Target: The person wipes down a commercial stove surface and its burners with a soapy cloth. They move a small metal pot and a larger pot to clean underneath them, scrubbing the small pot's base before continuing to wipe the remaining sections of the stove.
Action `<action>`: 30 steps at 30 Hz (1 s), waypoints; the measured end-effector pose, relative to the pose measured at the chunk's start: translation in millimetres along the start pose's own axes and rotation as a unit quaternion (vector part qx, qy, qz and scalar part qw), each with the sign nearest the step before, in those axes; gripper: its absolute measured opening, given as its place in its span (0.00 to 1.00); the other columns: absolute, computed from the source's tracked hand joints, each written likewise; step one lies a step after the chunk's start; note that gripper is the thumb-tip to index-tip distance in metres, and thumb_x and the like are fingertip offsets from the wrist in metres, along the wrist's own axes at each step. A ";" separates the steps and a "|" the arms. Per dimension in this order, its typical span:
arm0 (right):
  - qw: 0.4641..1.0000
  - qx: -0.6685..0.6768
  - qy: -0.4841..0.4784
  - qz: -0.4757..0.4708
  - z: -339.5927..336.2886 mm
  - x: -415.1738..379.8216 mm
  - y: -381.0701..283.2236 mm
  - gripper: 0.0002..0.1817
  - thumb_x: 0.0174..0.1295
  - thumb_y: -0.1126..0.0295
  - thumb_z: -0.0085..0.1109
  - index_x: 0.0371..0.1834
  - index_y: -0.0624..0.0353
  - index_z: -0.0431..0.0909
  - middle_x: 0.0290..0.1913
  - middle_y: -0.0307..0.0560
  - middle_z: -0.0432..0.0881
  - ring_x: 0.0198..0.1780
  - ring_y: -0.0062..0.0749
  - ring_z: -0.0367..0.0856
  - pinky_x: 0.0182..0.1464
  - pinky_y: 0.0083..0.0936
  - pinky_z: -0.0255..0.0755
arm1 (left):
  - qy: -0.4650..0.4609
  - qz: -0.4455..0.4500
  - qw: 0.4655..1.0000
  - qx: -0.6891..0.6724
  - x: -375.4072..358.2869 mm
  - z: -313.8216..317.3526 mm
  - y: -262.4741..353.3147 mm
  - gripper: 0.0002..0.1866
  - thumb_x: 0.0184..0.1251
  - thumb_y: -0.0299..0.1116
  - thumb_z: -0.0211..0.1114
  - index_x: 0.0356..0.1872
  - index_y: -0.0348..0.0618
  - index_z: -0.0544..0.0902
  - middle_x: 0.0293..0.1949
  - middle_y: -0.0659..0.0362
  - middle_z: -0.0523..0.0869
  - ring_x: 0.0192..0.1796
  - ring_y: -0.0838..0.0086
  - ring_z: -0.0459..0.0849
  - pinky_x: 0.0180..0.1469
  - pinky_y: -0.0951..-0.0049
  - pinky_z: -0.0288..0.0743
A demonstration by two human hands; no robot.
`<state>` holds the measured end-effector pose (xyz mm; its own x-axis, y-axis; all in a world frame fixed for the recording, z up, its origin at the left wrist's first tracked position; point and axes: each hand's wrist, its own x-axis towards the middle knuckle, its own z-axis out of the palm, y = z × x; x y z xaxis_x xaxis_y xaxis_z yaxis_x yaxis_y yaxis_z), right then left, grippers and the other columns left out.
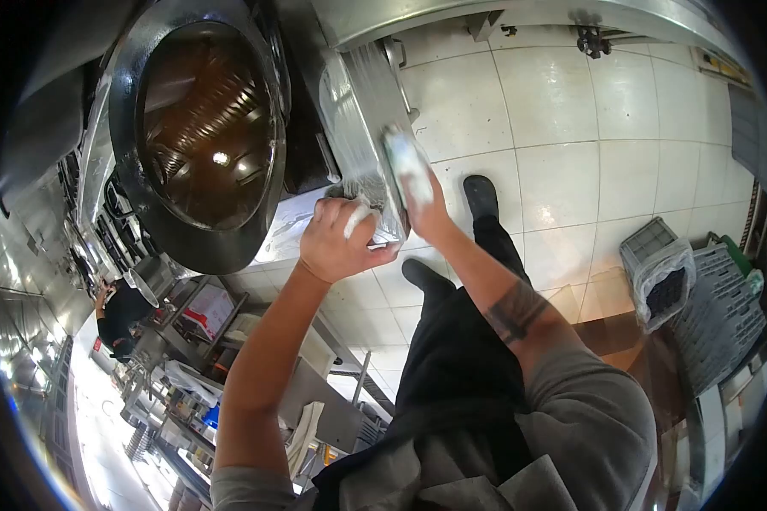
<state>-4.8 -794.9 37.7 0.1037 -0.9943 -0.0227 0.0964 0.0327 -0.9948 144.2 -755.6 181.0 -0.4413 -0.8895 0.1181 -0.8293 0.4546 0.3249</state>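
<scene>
My right hand (428, 213) is closed around a foamy sponge (406, 163), pale green and white and blurred by motion. It presses the sponge along the outer side of a stainless steel ledge (371, 111), whose top is streaked with wet suds. My left hand (337, 238) is curled at the near corner of that ledge, thumb to the right and fingers folded over. White foam (357, 221) clings to its back. What lies under its fingers is partly hidden.
Left of the ledge sits a large wok (204, 128) of dark brown liquid. Plastic crates (707, 298) stand on the tiled floor (562, 187) at right, one lined with a clear bag. A person in black (126, 307) works far left, near metal shelving.
</scene>
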 end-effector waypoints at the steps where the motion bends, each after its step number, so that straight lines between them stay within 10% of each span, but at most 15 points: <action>1: 1.000 0.004 0.001 0.019 -2.0 -13.2 14.3 0.25 0.78 0.68 0.52 0.74 0.68 0.69 0.71 0.65 0.76 0.73 0.52 0.74 0.76 0.38 0.64 | 0.003 0.004 1.000 -0.002 1.2 -0.6 0.1 0.28 0.41 0.50 0.83 0.40 0.44 0.83 0.46 0.54 0.81 0.46 0.54 0.79 0.46 0.54 0.77; 5: 0.980 -0.091 -0.019 0.175 13.0 86.8 31.9 0.20 0.77 0.64 0.51 0.63 0.70 0.76 0.57 0.69 0.83 0.61 0.61 0.81 0.65 0.43 0.73 | -0.007 -0.002 1.000 0.008 0.7 -0.7 1.9 0.30 0.40 0.51 0.83 0.40 0.43 0.82 0.46 0.53 0.81 0.47 0.54 0.79 0.50 0.54 0.77; 9: 0.823 -0.505 -0.154 -0.211 29.0 122.6 1.6 0.21 0.74 0.64 0.56 0.62 0.69 0.77 0.54 0.67 0.85 0.58 0.61 0.83 0.63 0.43 0.74 | -0.015 -0.011 1.000 -0.003 -9.2 -1.9 5.1 0.30 0.40 0.49 0.84 0.41 0.41 0.82 0.48 0.52 0.81 0.49 0.51 0.80 0.52 0.51 0.76; 11: 0.995 -0.086 -0.030 0.032 17.1 58.2 -31.5 0.26 0.68 0.67 0.58 0.66 0.70 0.74 0.63 0.72 0.80 0.65 0.65 0.77 0.71 0.47 0.69 | 0.002 -0.017 1.000 -0.025 -3.8 1.4 13.9 0.30 0.40 0.47 0.84 0.43 0.42 0.83 0.47 0.51 0.81 0.50 0.50 0.80 0.52 0.51 0.76; 17: 0.973 -0.206 -0.074 -0.078 -16.9 -64.5 -129.3 0.29 0.66 0.71 0.56 0.72 0.66 0.71 0.73 0.64 0.72 0.75 0.59 0.69 0.78 0.47 0.61 | 0.007 0.051 0.999 -0.014 -19.6 -9.8 8.2 0.20 0.50 0.43 0.78 0.41 0.47 0.83 0.44 0.56 0.83 0.54 0.58 0.80 0.57 0.56 0.75; 19: 0.802 -0.512 -0.158 -0.265 -8.8 -46.0 -141.1 0.27 0.66 0.69 0.56 0.70 0.64 0.73 0.72 0.62 0.74 0.73 0.58 0.71 0.77 0.49 0.61 | 0.052 0.016 0.998 -0.008 -29.1 -9.5 11.7 0.16 0.51 0.40 0.77 0.37 0.47 0.83 0.42 0.57 0.83 0.53 0.58 0.81 0.56 0.56 0.74; 23: 0.687 -0.598 -0.219 -0.350 34.9 -48.8 -151.0 0.26 0.65 0.68 0.56 0.68 0.62 0.76 0.71 0.59 0.76 0.73 0.57 0.71 0.77 0.51 0.62 | 0.234 -0.104 0.966 -0.030 -129.0 33.1 39.3 0.07 0.58 0.34 0.73 0.32 0.46 0.84 0.41 0.52 0.87 0.48 0.55 0.84 0.53 0.52 0.78; 30: 0.639 -0.559 -0.249 -0.465 253.6 -95.6 -112.0 0.29 0.68 0.64 0.59 0.69 0.70 0.72 0.71 0.63 0.74 0.73 0.63 0.71 0.76 0.54 0.63 | 0.016 -0.437 0.882 -0.177 -473.9 90.2 121.0 0.08 0.64 0.33 0.66 0.31 0.40 0.80 0.34 0.45 0.85 0.41 0.47 0.86 0.43 0.47 0.81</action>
<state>225.5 -678.0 176.5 0.8454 -0.3664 0.3887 -0.3939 -0.9191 -0.0095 222.1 -275.0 79.7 0.3282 -0.8961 -0.2986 -0.6859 -0.4435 0.5770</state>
